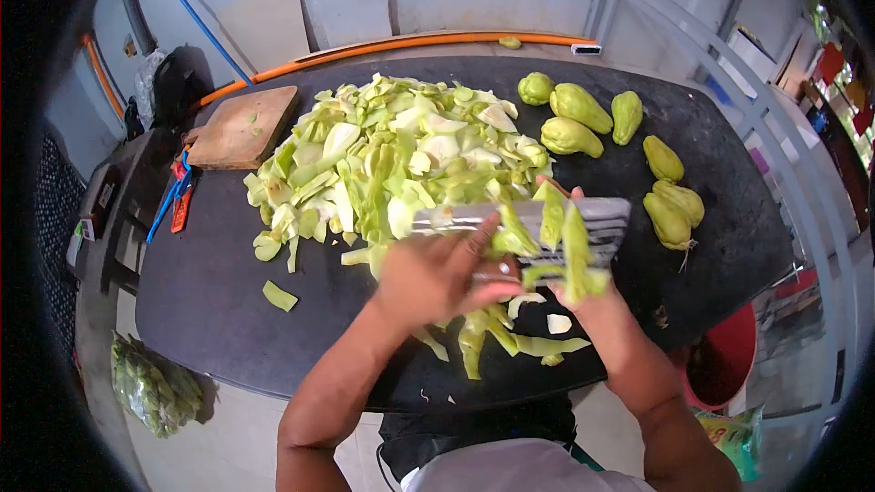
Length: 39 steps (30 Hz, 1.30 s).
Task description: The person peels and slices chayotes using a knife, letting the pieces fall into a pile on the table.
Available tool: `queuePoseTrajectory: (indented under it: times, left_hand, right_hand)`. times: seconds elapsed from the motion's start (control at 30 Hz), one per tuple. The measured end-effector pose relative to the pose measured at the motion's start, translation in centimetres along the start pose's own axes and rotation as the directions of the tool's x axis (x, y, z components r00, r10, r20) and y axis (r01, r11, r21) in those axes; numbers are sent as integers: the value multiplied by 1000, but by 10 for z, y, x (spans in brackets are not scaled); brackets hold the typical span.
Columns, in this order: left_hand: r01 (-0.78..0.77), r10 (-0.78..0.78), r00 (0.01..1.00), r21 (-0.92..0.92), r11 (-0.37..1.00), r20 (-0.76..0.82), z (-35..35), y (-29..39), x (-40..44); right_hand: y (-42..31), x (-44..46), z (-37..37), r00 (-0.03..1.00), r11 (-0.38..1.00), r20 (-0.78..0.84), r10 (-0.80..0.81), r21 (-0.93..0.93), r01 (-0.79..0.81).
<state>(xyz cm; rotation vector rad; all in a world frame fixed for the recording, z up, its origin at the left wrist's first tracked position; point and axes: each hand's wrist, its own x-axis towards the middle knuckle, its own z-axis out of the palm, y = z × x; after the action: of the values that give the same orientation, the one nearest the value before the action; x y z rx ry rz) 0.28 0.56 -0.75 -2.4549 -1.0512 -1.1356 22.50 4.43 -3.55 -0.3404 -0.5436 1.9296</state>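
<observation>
My left hand (428, 275) is wrapped round the brown riveted handle of a broad-bladed knife (609, 211), with a finger along the blade. The blade points to the right, and green chayote slices (576, 241) lie against it. My right hand (592, 301) is partly hidden behind the blade and slices; its fingertips show above the blade's upper edge, and it appears closed round a piece of chayote. Just beyond my hands rises a big heap of cut chayote (365, 155). More strips and peelings (472, 346) lie on the table below the knife.
Several whole chayotes (581, 107) sit at the right of the dark table (219, 310). A wooden chopping board (241, 130) lies at the back left. On the floor are a red bucket (746, 346) at right and a plastic bag of green produce (155, 387) at left. Metal railing (766, 118) flanks the right.
</observation>
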Motion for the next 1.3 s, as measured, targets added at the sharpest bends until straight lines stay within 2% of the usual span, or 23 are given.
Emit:
queuePoseTrajectory:
  times: [0.07, 0.13, 0.17, 0.2, 0.23, 0.33, 0.37, 0.4, 0.47, 0.53, 0.57, 0.6, 0.67, 0.73, 0.77, 0.8, 0.87, 0.9, 1.0, 1.03, 1.13, 1.17, 1.3]
  left_hand:
    - [49, -49, 999, -22, 999, 10, -1, -6, -2]
    - [100, -99, 995, -77, 992, 19, -5, -1, -1]
    - [112, -104, 990, -84, 990, 99, -12, 5, 0]
    - [41, -40, 999, -123, 992, 11, -8, 9, 3]
    - [32, -28, 999, -126, 991, 35, -10, 12, 5]
    - [107, -90, 986, -117, 987, 139, -9, 7, 3]
    - [150, -130, 975, -105, 983, 178, -9, 2, 1]
    - [290, -260, 941, -119, 950, 217, -12, -4, 2]
    - [334, -313, 940, -176, 926, 138, -3, -18, -6]
    - [273, -249, 954, -141, 952, 165, -12, -8, -4]
    - [241, -216, 959, -128, 962, 183, -14, -3, -3]
    - [265, -231, 951, -155, 952, 207, -14, -2, -2]
    - [317, -262, 932, -209, 925, 251, -12, -2, 1]
    - [518, -454, 841, -196, 833, 294, -14, -12, 8]
    - [577, -519, 811, -224, 785, 270, -11, -17, 4]
    - [628, -578, 777, -254, 735, 250, -11, -20, 6]
    - [738, -680, 661, -435, 515, 317, -18, -18, 13]
    - [771, -715, 597, -509, 384, 365, -23, -15, 19]
    - [798, -639, 579, -511, 319, 506, -32, -7, 23]
    - [725, -591, 657, -608, 325, 468, -28, -3, 22]
    - [673, -541, 731, -573, 468, 416, -26, 8, 28]
    - [786, -588, 618, -399, 472, 522, -36, 9, 33]
    - [723, -566, 688, -363, 588, 454, -26, 3, 25]
  right_hand:
    - [5, -4, -1, 986, 961, -70, -151, -246, 129]
    - [12, -2, -3, 971, 945, -85, -223, -264, 194]
    - [9, -2, -2, 980, 983, -168, -110, -162, 82]
    - [3, -3, 18, 971, 998, -241, 13, -49, -25]
    - [-2, 0, 5, 997, 970, -71, -24, -244, 6]
    - [0, 6, -6, 993, 992, -118, -15, -124, 0]
    - [3, -1, -5, 981, 947, -104, -165, -294, 128]
    - [6, -7, 1, 950, 857, -61, -306, -453, 247]
    - [-4, -5, 0, 983, 922, -8, -186, -347, 171]
    - [5, -5, 2, 948, 847, -61, -312, -470, 249]
    - [11, -6, -19, 913, 793, 152, -380, -454, 406]
    - [0, 2, -20, 988, 982, 75, -133, -128, 141]
    - [7, -5, -16, 939, 876, 28, -343, -352, 331]
    - [-2, -3, 20, 917, 807, -125, -379, -530, 261]
    - [-3, 3, 22, 926, 804, -55, -373, -517, 293]
    - [-6, 4, 20, 949, 832, -67, -309, -502, 236]
    - [-14, 2, 10, 978, 879, -98, -184, -461, 119]
    - [-13, 2, 12, 973, 857, -114, -199, -503, 117]
    - [-7, 5, 14, 948, 790, -127, -290, -591, 163]
    - [-5, 6, 14, 939, 764, -130, -317, -622, 172]
    - [-2, 4, 16, 935, 723, -110, -339, -665, 184]
    - [-1, 5, 15, 935, 707, -97, -342, -682, 187]
    - [-1, 5, 12, 944, 693, -78, -321, -699, 177]
